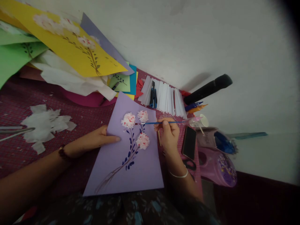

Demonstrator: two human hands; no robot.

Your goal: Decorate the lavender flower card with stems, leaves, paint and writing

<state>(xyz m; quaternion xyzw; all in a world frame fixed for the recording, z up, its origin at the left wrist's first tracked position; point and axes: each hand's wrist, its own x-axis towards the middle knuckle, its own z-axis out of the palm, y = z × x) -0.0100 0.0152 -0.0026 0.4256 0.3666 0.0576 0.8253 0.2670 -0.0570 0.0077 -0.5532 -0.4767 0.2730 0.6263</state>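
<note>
My left hand (103,137) grips the left edge of a purple sheet of paper (150,172), thumb on top and the other fingers hidden beneath. On the sheet are brown stems, dark blue painted leaves and three puffy white flowers (142,141) with red marks. In my right hand (169,131) a thin blue paintbrush (150,123) is pinched between thumb and fingers. Its dark reddish tip points left and lies at the right side of the upper left flower (128,120); whether it touches is hard to tell.
White paper scraps (47,125) lie at left near scissor-like metal blades. Behind are a yellow flower sheet (70,47), white tissue (75,78), a blue cutter (153,95) and white strips (167,97). A phone (189,142), black-handled scissors (189,164) and pink container (215,165) stand right.
</note>
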